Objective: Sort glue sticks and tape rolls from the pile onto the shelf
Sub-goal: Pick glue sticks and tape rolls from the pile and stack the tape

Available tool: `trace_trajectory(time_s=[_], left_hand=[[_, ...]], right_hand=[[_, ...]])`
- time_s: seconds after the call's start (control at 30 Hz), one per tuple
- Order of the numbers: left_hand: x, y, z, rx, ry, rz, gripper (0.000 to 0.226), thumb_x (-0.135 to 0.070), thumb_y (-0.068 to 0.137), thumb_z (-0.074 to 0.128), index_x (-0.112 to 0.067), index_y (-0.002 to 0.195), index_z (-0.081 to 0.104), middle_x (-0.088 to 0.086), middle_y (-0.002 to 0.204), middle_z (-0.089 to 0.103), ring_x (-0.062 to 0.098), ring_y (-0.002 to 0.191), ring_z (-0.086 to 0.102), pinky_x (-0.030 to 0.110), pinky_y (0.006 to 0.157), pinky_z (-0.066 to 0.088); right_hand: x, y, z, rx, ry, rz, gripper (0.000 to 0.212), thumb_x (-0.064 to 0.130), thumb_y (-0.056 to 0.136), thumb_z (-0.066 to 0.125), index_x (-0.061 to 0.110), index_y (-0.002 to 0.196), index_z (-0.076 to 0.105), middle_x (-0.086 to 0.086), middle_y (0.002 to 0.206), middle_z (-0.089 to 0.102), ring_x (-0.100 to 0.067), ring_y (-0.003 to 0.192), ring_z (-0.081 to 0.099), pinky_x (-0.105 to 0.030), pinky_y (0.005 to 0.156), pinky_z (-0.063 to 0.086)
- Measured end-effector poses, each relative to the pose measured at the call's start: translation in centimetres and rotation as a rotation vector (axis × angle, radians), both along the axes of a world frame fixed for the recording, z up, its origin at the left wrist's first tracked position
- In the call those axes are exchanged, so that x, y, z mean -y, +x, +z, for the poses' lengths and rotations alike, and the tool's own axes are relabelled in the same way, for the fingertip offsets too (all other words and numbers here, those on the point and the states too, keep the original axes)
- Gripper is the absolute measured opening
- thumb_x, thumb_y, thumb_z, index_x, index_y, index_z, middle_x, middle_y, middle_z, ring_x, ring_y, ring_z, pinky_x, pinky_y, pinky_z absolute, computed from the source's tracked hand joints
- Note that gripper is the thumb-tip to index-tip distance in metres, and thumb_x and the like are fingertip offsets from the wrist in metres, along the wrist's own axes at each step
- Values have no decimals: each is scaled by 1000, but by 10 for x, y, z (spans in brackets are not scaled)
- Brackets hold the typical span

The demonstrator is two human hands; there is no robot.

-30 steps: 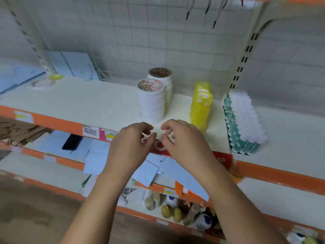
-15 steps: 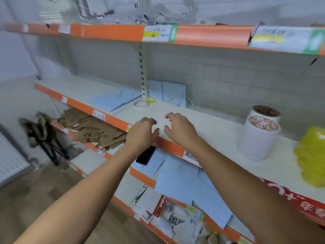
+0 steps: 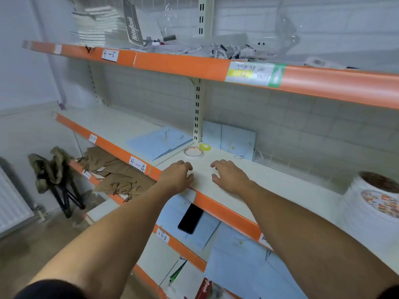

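Note:
A white tape roll (image 3: 193,152) with a patterned core lies flat on the cream shelf (image 3: 269,186), and a small yellow tape roll (image 3: 204,146) lies just behind it by the upright. My left hand (image 3: 178,176) and my right hand (image 3: 230,176) hover over the shelf a short way in front of those rolls, fingers loosely curled and holding nothing. At the far right stand stacks of white tape rolls (image 3: 375,203). No glue sticks are in view.
Light blue paper bags (image 3: 157,142) lie and lean at the back of the shelf (image 3: 233,139). A black phone (image 3: 191,219) rests on blue sheets on the lower shelf. Brown paper bags (image 3: 116,173) lie lower left. An orange-edged shelf (image 3: 183,65) overhangs above.
The view has swung left, away from the tape stacks and glue sticks. Both hands have moved left along the shelf toward the two loose rolls, empty in every frame.

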State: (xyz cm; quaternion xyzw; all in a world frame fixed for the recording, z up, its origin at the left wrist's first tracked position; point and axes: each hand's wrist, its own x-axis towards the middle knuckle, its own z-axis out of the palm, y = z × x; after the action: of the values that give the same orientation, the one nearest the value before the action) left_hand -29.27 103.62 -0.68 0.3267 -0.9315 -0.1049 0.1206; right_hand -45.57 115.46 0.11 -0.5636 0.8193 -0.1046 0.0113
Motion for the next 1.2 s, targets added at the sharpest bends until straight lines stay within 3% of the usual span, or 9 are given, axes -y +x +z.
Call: trace_trajectory(time_s=[0.3, 0.47, 0.6, 0.73, 0.8, 0.97, 1.1, 1.2], left_hand=[[80, -45, -9, 102, -34, 63, 60, -48, 94, 50, -15, 142, 38, 13, 140, 41, 33, 127, 42, 46, 102, 41], [116, -70, -19, 76, 34, 34, 71, -61, 89, 50, -21, 145, 33, 9, 146, 36, 33, 131, 37, 44, 105, 36], [143, -93, -27, 90, 20, -28, 76, -66, 85, 52, -25, 145, 34, 7, 144, 39, 30, 134, 34, 44, 107, 34], [164, -116, -29, 135, 44, -148, 88, -77, 78, 50, -27, 149, 30, 6, 156, 25, 28, 143, 22, 44, 112, 26], [177, -124, -26, 151, 67, -219, 90, -81, 74, 52, -29, 146, 35, 5, 156, 27, 26, 144, 23, 44, 113, 27], [208, -135, -26, 185, 50, -426, 68, -69, 75, 61, -34, 133, 52, 4, 129, 54, 26, 124, 46, 35, 95, 41], [212, -135, -28, 143, 61, -495, 69, -61, 72, 65, -29, 130, 48, 5, 118, 55, 25, 116, 46, 33, 83, 40], [217, -132, -27, 146, 38, -531, 71, -59, 68, 67, -28, 129, 47, 5, 119, 54, 25, 113, 47, 32, 80, 38]], right_hand=[[79, -40, -18, 76, -36, -61, 48, 31, 99, 45, 13, 143, 39, -11, 139, 45, -30, 128, 39, -41, 105, 37], [112, -52, -26, 154, -76, -118, 49, 29, 100, 45, 13, 145, 36, -13, 143, 42, -34, 130, 38, -43, 108, 34], [133, -65, -32, 199, -83, -142, 45, 25, 101, 43, 15, 145, 39, -12, 144, 41, -33, 131, 37, -43, 110, 32], [155, -79, -31, 215, -141, -206, 41, 16, 100, 43, 13, 141, 46, -11, 143, 44, -31, 131, 39, -39, 110, 32], [167, -85, -28, 234, -159, -237, 41, 9, 98, 44, 13, 138, 49, -10, 142, 46, -29, 131, 42, -37, 110, 32], [187, -91, -31, 242, -128, -254, 57, -7, 89, 37, 14, 140, 49, -7, 147, 45, -26, 135, 40, -39, 112, 31], [192, -91, -37, 232, -19, -198, 72, -14, 85, 38, 20, 148, 39, -5, 159, 27, -22, 146, 24, -38, 119, 21], [198, -93, -35, 228, 60, -201, 66, -5, 89, 46, 25, 148, 40, -2, 158, 31, -23, 145, 27, -40, 117, 24]])
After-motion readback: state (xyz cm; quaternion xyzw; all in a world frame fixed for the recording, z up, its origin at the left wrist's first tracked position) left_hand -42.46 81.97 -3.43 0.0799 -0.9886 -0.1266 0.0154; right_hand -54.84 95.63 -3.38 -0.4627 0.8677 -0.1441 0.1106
